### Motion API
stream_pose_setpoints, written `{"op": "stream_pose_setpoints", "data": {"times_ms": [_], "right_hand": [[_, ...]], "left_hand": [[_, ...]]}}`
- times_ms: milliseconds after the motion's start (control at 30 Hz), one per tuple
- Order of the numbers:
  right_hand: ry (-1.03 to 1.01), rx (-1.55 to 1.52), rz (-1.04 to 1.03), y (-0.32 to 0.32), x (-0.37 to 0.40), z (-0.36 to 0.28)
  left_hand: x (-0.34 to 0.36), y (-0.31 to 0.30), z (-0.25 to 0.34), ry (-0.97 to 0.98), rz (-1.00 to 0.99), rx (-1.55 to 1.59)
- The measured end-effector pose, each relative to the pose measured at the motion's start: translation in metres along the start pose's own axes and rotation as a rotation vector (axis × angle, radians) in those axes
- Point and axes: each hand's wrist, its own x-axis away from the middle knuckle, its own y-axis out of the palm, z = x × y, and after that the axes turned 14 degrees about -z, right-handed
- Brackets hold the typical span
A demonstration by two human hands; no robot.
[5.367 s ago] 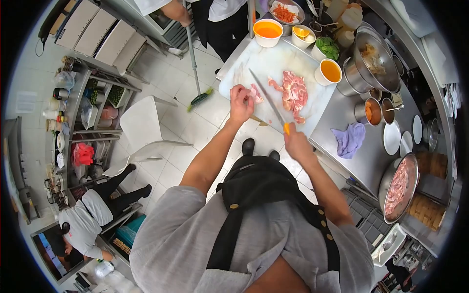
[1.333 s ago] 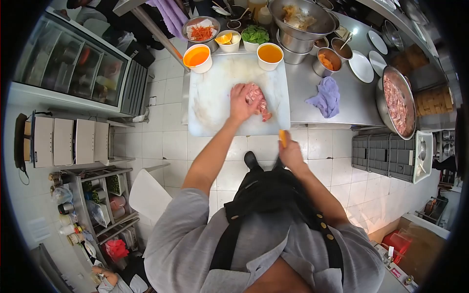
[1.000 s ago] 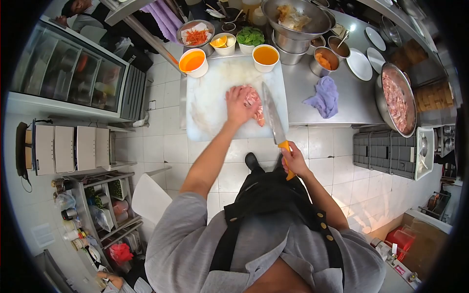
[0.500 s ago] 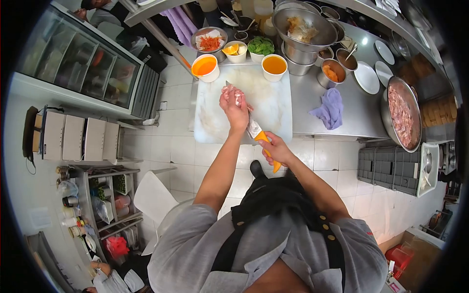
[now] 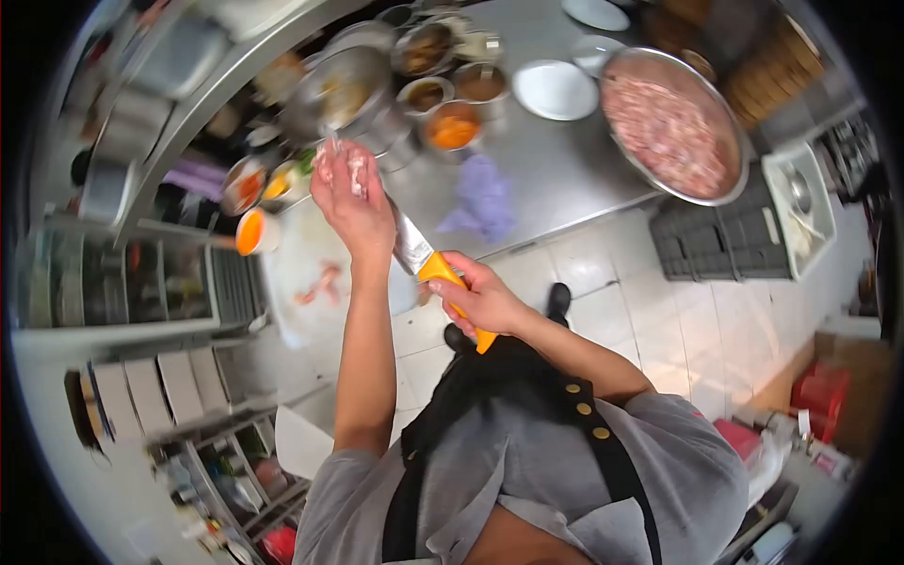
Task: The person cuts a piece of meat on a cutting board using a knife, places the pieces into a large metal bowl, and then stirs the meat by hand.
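My left hand [image 5: 363, 212] is closed around a clump of raw pink meat [image 5: 341, 168], raised over the right part of the white cutting board [image 5: 294, 259]. In my right hand [image 5: 485, 299] is a knife [image 5: 439, 273], gripped by its yellow handle. Its broad blade runs up beside my left hand, and the tip is hidden behind the hand and meat. Some meat pieces [image 5: 323, 285] lie on the board, left of my left forearm. To the right, a large metal bowl [image 5: 737, 177] holds a heap of raw meat [image 5: 669, 127].
A purple cloth [image 5: 482, 200] lies on the steel counter [image 5: 556, 169]. Behind are metal pots, a container of orange pieces [image 5: 453, 130] and white plates [image 5: 556, 90]. A grey crate [image 5: 716, 240] stands below the bowl. An orange-filled tub [image 5: 254, 232] sits at the board's left.
The view has turned right toward the large bowl. My hands, with meat and knife, have moved right relative to the board. Meat pieces now show on the board.
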Motion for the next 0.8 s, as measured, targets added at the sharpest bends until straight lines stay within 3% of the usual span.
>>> {"op": "stream_pose_setpoints", "data": {"times_ms": [33, 133, 233, 300, 333, 367, 433, 467, 633, 667, 700, 733, 767, 800], "right_hand": [[-0.014, -0.006, 0.033, -0.019, 0.029, -0.022], [-0.084, 0.271, 0.500, -0.100, 0.127, -0.079], [-0.169, 0.709, 0.813, -0.176, 0.188, -0.091], [-0.145, 1.322, 0.977, -0.229, 0.226, -0.102], [0.095, 1.401, 1.004, -0.256, 0.241, -0.114], [0.344, 1.465, 1.023, -0.275, 0.257, -0.120], [0.439, 1.561, 0.992, -0.290, 0.283, -0.147], [0.496, 1.594, 1.008, -0.280, 0.291, -0.164], [0.586, 1.755, 0.909, -0.264, 0.282, -0.209], [0.610, 1.772, 0.894, -0.253, 0.281, -0.217], [0.636, 1.789, 0.880, -0.241, 0.281, -0.224], [0.622, 1.797, 0.907, -0.228, 0.288, -0.231], [0.608, 1.809, 0.926, -0.218, 0.302, -0.231], [0.573, 1.855, 0.942, -0.222, 0.325, -0.220]], "left_hand": [[-0.013, 0.039, 0.032, 0.102, 0.015, -0.023], [-0.041, 0.174, 0.130, 0.298, -0.005, 0.109], [-0.045, 0.288, 0.188, 0.289, -0.046, 0.468], [-0.033, 0.352, 0.203, 0.139, -0.162, 0.424], [-0.024, 0.378, 0.200, 0.014, -0.252, 0.388], [-0.014, 0.388, 0.190, 0.009, -0.262, 0.390], [-0.024, 0.398, 0.181, -0.128, -0.532, 0.319], [-0.023, 0.393, 0.189, -0.124, -0.532, 0.323], [-0.002, 0.372, 0.252, 0.838, -0.821, 0.063], [0.006, 0.408, 0.243, 0.941, -0.687, 0.108], [-0.001, 0.415, 0.235, 0.933, -0.667, 0.100], [-0.011, 0.418, 0.229, 0.856, -0.779, 0.058], [-0.020, 0.418, 0.224, 0.767, -0.886, 0.019], [-0.023, 0.412, 0.216, 0.608, -0.850, 0.108]]}}
